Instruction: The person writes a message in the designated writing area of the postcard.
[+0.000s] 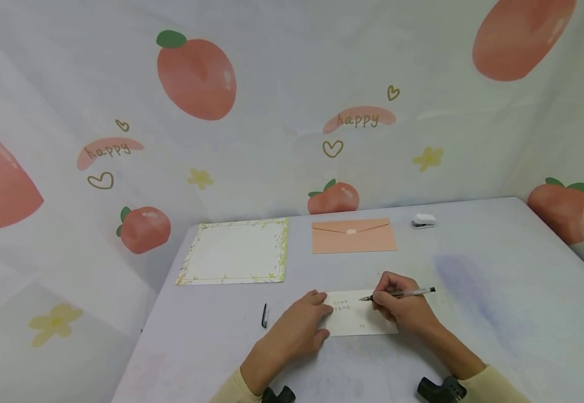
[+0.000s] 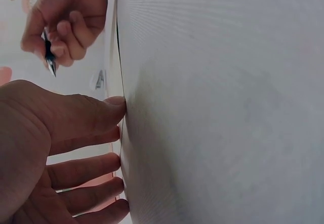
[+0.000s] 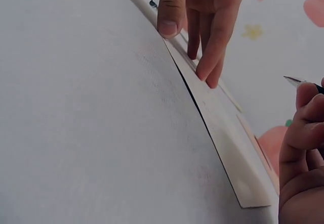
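Note:
A small cream card (image 1: pixel 347 323) with a few short lines of handwriting lies on the table in front of the person. The left hand (image 1: pixel 301 322) rests on its left edge, fingers extended and fingertips pressing it, as the left wrist view also shows. Between thumb and fingers the right hand (image 1: pixel 405 305) pinches a clear-barrelled pen (image 1: pixel 418 292) with a dark grip. In the right wrist view the pen's metal tip (image 3: pixel 292 80) stands above the card surface. The card's near edge (image 3: pixel 223 158) lifts slightly off the table there.
Left of the left hand lies a black pen cap (image 1: pixel 264 315). Farther back are a white sheet with a floral border (image 1: pixel 236 252), a peach envelope (image 1: pixel 354 238) and a white stapler (image 1: pixel 423 220). A peach-printed cloth (image 1: pixel 272 140) hangs behind the table (image 1: pixel 498 268).

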### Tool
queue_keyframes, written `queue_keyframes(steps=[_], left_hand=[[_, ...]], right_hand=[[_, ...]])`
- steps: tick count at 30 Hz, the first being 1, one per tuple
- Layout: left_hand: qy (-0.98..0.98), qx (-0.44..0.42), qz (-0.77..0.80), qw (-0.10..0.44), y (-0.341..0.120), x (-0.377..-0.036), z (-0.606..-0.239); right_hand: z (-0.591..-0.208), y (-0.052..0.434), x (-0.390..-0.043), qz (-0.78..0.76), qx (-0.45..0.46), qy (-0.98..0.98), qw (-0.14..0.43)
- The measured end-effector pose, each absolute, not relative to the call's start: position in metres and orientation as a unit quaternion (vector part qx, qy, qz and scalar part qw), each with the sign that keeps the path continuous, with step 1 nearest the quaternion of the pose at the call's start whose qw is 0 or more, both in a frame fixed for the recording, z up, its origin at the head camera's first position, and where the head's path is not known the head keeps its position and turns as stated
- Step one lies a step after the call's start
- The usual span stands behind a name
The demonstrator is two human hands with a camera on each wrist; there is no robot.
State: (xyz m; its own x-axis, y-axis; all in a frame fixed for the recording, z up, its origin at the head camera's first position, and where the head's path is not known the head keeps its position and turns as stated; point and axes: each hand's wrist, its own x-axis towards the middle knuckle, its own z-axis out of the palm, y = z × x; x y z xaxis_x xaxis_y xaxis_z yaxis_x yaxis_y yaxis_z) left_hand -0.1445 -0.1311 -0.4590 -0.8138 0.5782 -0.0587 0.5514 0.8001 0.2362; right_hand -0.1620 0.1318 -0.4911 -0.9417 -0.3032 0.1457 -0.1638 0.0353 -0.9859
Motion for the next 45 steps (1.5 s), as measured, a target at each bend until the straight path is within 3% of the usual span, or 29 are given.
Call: queue_keyframes(steps=[18,32,45], left_hand=[[0.937,0.307,0.161,0.041,-0.15,-0.144,-0.448],[0.817,0.202,0.517,0.159,-0.242,-0.128,-0.419],[0.724,0.117,0.634,0.246,-0.305,-0.115,-0.414]], right_hand=[[-0.484,0.162,-0.132,-0.755,-0.156,0.626,0.117],[-0.482,0.196,-0.108,-0.815,-0.168,0.525,0.181],[-0.485,0.216,-0.097,-0.827,-0.157,0.493,0.22]])
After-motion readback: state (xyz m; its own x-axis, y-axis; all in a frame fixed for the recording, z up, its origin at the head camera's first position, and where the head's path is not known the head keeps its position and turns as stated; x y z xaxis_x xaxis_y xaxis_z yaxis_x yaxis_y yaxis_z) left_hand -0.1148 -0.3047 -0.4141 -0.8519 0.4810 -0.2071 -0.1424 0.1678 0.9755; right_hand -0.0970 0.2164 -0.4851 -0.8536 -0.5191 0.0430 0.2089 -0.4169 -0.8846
